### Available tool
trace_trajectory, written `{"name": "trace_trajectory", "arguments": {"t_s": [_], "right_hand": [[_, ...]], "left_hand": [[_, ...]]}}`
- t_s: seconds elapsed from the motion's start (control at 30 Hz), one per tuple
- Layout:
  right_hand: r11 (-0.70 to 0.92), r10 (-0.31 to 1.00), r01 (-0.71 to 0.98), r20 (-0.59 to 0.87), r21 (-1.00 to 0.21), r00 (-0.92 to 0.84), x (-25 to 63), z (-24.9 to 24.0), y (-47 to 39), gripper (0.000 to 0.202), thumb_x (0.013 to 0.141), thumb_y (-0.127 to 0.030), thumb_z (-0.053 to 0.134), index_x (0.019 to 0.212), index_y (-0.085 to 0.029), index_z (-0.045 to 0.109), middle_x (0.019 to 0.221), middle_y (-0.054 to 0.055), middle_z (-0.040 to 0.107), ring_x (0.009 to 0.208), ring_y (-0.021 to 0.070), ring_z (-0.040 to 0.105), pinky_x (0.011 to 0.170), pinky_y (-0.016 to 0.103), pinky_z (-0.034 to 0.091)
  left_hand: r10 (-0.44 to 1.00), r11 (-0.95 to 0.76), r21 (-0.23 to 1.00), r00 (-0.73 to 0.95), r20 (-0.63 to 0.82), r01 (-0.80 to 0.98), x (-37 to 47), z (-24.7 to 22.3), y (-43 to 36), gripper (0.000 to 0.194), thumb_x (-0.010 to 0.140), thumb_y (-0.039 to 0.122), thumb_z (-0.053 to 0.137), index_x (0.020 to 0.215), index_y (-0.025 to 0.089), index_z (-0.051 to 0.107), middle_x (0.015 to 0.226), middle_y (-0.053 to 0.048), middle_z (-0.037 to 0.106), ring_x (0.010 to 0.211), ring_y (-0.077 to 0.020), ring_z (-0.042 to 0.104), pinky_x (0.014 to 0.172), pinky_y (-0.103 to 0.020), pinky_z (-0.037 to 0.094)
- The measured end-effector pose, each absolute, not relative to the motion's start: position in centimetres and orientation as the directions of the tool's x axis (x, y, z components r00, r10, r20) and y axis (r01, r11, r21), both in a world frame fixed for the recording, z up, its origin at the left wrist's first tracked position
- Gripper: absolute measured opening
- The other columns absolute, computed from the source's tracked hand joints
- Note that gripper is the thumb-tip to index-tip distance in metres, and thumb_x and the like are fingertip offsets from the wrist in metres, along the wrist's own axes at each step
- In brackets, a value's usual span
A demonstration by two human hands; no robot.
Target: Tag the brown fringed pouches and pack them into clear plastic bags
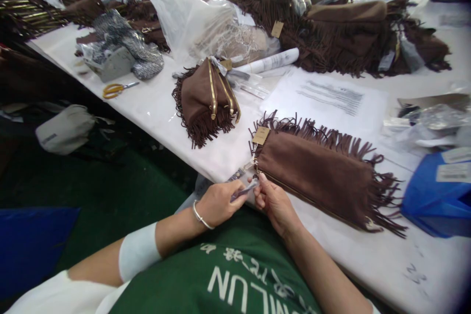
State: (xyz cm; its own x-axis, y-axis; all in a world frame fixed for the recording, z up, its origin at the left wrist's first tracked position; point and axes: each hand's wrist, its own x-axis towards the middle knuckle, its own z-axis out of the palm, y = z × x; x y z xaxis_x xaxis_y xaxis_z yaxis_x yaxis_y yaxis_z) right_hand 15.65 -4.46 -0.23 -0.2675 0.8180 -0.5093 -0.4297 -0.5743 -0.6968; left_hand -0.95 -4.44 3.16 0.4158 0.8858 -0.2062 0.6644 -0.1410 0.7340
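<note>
A brown fringed pouch (pixel 320 171) lies flat on the white table (pixel 143 127), with a tan paper tag (pixel 260 135) at its left end. At that end, my right hand (pixel 274 201) is pinched beside the pouch's corner; what its fingertips hold is too small to make out. My left hand (pixel 222 201), wearing a silver bracelet, is closed around a small greyish strip-like item (pixel 245 190) that reaches toward the right fingertips. Another brown fringed bag (pixel 202 91) with gold zippers stands farther back, left of the flat pouch.
Yellow-handled scissors (pixel 114 90) lie near the table's left edge. Behind are silvery chains (pixel 147 61), a clear plastic bag (pixel 191 22), a printed sheet (pixel 327 95) and piled brown fringed bags (pixel 342 34). A blue container (pixel 434 196) sits at the right.
</note>
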Motion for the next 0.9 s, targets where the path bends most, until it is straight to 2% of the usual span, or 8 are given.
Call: {"name": "trace_trajectory", "arguments": {"t_s": [0.13,0.3,0.43,0.53,0.6,0.73,0.8,0.9], "right_hand": [[-0.572,0.818,-0.450,-0.514,-0.686,-0.258,15.6,-0.4,-4.4,0.039,0.074,-0.051,0.067,0.092,-0.017,0.066,0.062,-0.004,0.052,0.043,0.0050,0.035,0.043,0.021,0.027],[-0.575,0.816,-0.482,-0.507,-0.661,-0.279,15.8,-0.5,-4.5,0.034,0.072,-0.041,0.072,0.094,-0.016,0.067,0.072,-0.001,0.058,0.050,0.0051,0.040,0.046,0.018,0.034],[-0.580,0.811,-0.511,-0.508,-0.634,-0.290,15.8,-0.4,-4.6,0.033,0.069,-0.032,0.076,0.098,-0.018,0.067,0.078,-0.001,0.059,0.055,0.0054,0.044,0.052,0.017,0.040],[-0.578,0.811,-0.522,-0.513,-0.627,-0.283,15.8,-0.4,-4.6,0.033,0.068,-0.029,0.077,0.097,-0.019,0.066,0.077,-0.002,0.058,0.055,0.0052,0.043,0.053,0.018,0.041],[-0.574,0.814,-0.523,-0.509,-0.630,-0.279,15.7,-0.5,-4.7,0.033,0.068,-0.029,0.076,0.097,-0.019,0.066,0.076,-0.003,0.057,0.055,0.0050,0.043,0.054,0.018,0.040],[-0.530,0.846,-0.503,-0.465,-0.683,-0.261,15.6,-0.4,-4.7,0.033,0.071,-0.027,0.072,0.102,-0.019,0.065,0.067,-0.005,0.050,0.055,0.0057,0.042,0.053,0.018,0.036],[-0.506,0.862,-0.468,-0.448,-0.724,-0.239,15.5,-0.2,-4.8,0.032,0.072,-0.024,0.068,0.104,-0.020,0.064,0.064,-0.006,0.048,0.054,0.0062,0.042,0.052,0.019,0.033],[-0.494,0.869,-0.380,-0.456,-0.782,-0.191,15.4,0.0,-4.8,0.031,0.071,-0.022,0.065,0.102,-0.019,0.064,0.058,-0.007,0.047,0.051,0.0070,0.039,0.050,0.020,0.028]], "left_hand": [[0.849,-0.463,0.484,0.528,0.002,0.743,-1.4,2.8,-4.9,0.026,0.094,0.024,0.040,0.106,0.016,0.061,0.091,-0.009,0.066,0.087,-0.0204,0.060,0.080,-0.031,0.044],[0.819,-0.553,0.371,0.567,0.081,0.746,-2.4,2.4,-4.7,0.039,0.095,0.017,0.035,0.130,0.019,0.051,0.086,-0.009,0.063,0.081,-0.0192,0.058,0.077,-0.032,0.046],[0.857,-0.451,0.556,0.513,0.051,0.698,-2.4,2.5,-4.3,0.038,0.095,0.019,0.036,0.131,0.021,0.050,0.095,-0.008,0.062,0.091,-0.0191,0.057,0.085,-0.032,0.046],[0.885,-0.261,0.750,0.461,-0.065,0.608,-2.0,2.9,-4.1,0.038,0.094,0.029,0.043,0.130,0.021,0.051,0.105,-0.007,0.061,0.098,-0.0186,0.056,0.092,-0.030,0.044],[0.885,-0.100,0.829,0.429,-0.178,0.550,-1.8,3.1,-4.0,0.036,0.093,0.035,0.044,0.124,0.021,0.057,0.100,-0.006,0.062,0.093,-0.0177,0.058,0.086,-0.028,0.046],[0.845,0.228,0.878,0.362,-0.394,0.421,-1.7,2.9,-3.8,0.035,0.090,0.039,0.048,0.110,0.015,0.063,0.079,-0.003,0.061,0.068,-0.0138,0.056,0.058,-0.022,0.047],[0.843,0.293,0.872,0.325,-0.429,0.393,-1.8,2.8,-3.7,0.032,0.086,0.038,0.054,0.105,0.014,0.063,0.077,-0.002,0.062,0.064,-0.0131,0.055,0.056,-0.021,0.045],[0.884,0.222,0.866,0.282,-0.373,0.448,-1.8,3.1,-3.7,0.025,0.084,0.032,0.058,0.101,0.015,0.064,0.083,-0.003,0.065,0.070,-0.0144,0.057,0.064,-0.024,0.046]]}}
